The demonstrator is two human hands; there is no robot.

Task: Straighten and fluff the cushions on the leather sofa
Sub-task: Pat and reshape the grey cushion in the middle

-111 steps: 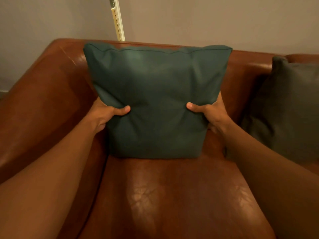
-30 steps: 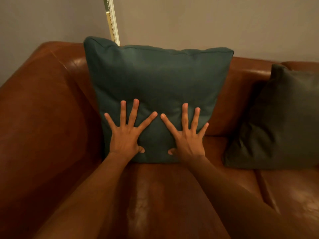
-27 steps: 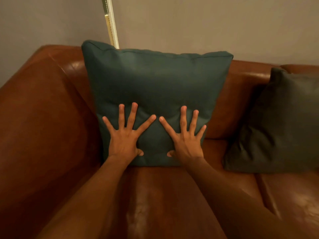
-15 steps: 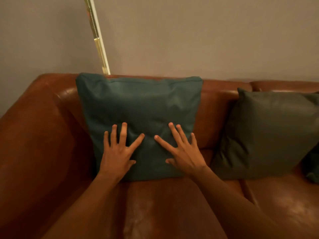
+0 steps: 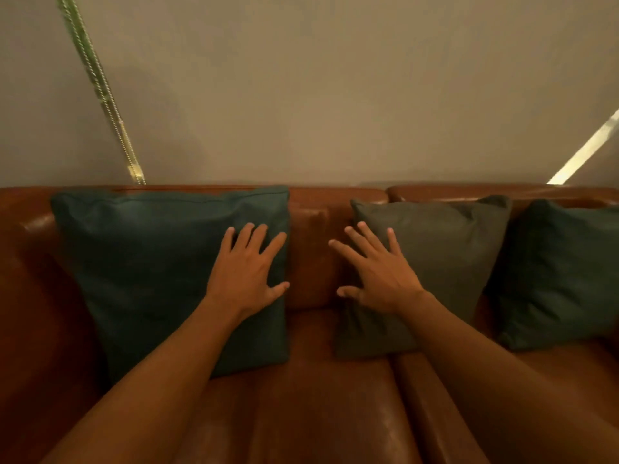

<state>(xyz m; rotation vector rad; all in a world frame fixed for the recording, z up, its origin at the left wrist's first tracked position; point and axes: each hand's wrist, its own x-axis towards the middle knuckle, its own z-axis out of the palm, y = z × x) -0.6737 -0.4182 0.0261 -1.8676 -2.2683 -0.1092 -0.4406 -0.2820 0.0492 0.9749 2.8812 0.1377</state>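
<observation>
A brown leather sofa point(image 5: 311, 396) fills the lower half of the view, its backrest running along a plain grey wall point(image 5: 335, 95). Its seat is split by a seam to the right of centre, and the leather shows glossy highlights there.

Three cushions stand upright against the backrest. The teal cushion point(image 5: 144, 272) at the left end is the largest in view; it sits square in the corner beside the sofa arm, its top edge level with the top of the backrest. A strip of bare backrest separates it from the grey-green cushion point(image 5: 449, 249), which stands over the seat seam and leans slightly, its lower left corner creased. Just right of that, touching or nearly touching it, a second teal cushion point(image 5: 562, 272) is cut off by the frame edge.

Both forearms reach in from the bottom. The left hand point(image 5: 246, 277) is spread flat, fingers extended, lying over the right edge of the large teal cushion; whether the palm presses on it or only hovers cannot be told. The right hand point(image 5: 378, 272) is likewise released, fingers fanned, over the left edge of the grey-green cushion, gripping nothing.

Behind the sofa, a thin gilt strip point(image 5: 100, 92) slants up the wall at left, and a pale bright strip point(image 5: 586, 152) slants at the far right.
</observation>
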